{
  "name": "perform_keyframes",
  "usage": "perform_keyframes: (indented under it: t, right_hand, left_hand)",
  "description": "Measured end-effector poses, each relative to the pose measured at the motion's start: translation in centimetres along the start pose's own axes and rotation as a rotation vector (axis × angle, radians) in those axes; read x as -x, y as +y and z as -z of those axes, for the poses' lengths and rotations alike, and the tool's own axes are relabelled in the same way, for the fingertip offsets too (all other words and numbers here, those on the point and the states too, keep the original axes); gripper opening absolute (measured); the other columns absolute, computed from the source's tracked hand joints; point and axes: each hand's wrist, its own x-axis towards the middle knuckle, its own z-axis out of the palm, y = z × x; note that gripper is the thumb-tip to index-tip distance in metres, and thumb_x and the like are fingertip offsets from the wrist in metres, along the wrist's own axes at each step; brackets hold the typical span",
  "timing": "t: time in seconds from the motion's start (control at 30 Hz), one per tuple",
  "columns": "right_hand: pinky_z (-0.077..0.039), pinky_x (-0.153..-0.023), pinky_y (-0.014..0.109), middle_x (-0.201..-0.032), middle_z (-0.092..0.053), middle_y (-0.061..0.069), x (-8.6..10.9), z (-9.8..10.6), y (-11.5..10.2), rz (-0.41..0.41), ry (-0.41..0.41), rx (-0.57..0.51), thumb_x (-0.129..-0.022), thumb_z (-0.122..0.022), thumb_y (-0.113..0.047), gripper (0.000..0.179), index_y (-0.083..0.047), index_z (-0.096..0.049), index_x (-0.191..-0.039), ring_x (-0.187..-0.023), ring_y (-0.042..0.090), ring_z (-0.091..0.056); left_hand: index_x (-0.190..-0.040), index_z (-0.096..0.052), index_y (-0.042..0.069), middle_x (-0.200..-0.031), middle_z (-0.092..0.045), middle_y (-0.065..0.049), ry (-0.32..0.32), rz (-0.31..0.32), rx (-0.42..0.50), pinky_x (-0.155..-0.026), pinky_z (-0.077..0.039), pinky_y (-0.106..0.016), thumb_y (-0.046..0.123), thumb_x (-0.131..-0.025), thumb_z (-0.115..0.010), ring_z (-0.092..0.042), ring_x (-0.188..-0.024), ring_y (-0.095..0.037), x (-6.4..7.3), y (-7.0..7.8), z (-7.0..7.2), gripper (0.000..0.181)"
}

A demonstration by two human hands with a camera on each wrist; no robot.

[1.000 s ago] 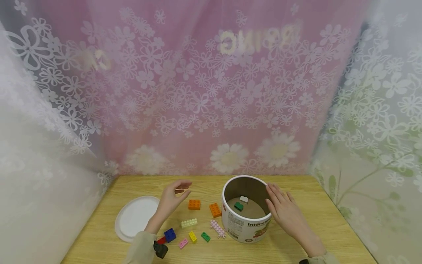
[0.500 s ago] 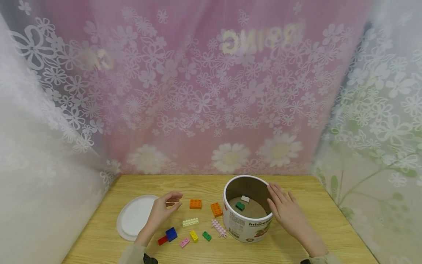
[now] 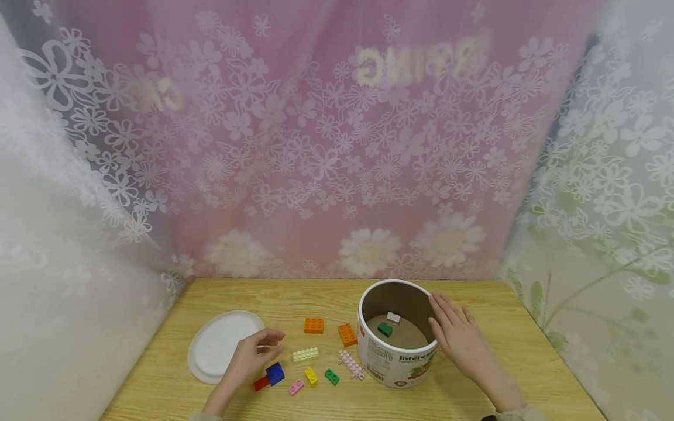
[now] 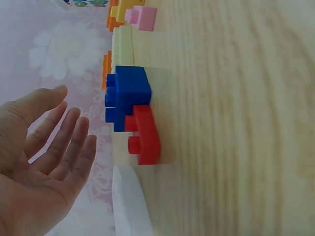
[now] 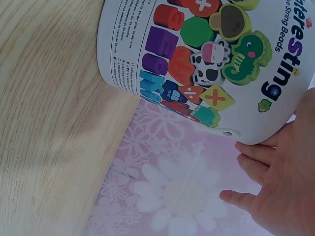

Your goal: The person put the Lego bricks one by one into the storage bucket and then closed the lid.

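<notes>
The right hand lies against the tub, fingers extended, seemingly to steady it; a white block and a dark green block sit inside. The left hand, loosely curved and empty, hovers near the blue block, the yellow block within easy reach.
</notes>
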Motion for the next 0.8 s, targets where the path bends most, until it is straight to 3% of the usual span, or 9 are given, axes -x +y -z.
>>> perform_keyframes:
  t: [0.23, 0.47, 0.8]
  right_hand:
    - [-0.028, -0.113, 0.067, -0.159, -0.04, 0.017, 0.0, 0.0, 0.0, -0.002, -0.002, -0.004, -0.109, -0.045, -0.033, 0.054, 0.0, -0.042, -0.153, -0.146, 0.037, -0.036]
    - [-0.028, -0.113, 0.067, -0.158, -0.04, 0.018, 0.0, 0.0, 0.0, -0.009, -0.006, -0.008, -0.109, -0.045, -0.034, 0.055, 0.0, -0.042, -0.153, -0.146, 0.037, -0.036]
    - [-0.028, -0.113, 0.067, -0.16, -0.037, 0.017, 0.0, -0.2, 0.2, 0.001, -0.012, 0.003, -0.109, -0.045, -0.034, 0.056, -0.001, -0.041, -0.154, -0.147, 0.037, -0.035]
  left_hand:
    - [-0.115, -0.071, 0.004, -0.109, -0.073, -0.01, -0.073, -0.008, -0.016, -0.079, -0.059, -0.024, 0.019, -0.09, -0.078, -0.071, -0.096, -0.024, 1.3, -0.8, 0.2, 0.029]
    - [-0.118, -0.07, 0.006, -0.111, -0.072, -0.01, -0.13, -0.021, -0.049, -0.077, -0.061, -0.031, 0.021, -0.087, -0.081, -0.072, -0.096, -0.029, 2.5, -1.2, 0.5, 0.036]
    - [-0.117, -0.07, 0.005, -0.11, -0.073, -0.005, -0.174, -0.041, -0.092, -0.075, -0.057, -0.025, 0.026, -0.081, -0.087, -0.069, -0.093, -0.017, 2.9, -2.2, 0.5, 0.045]
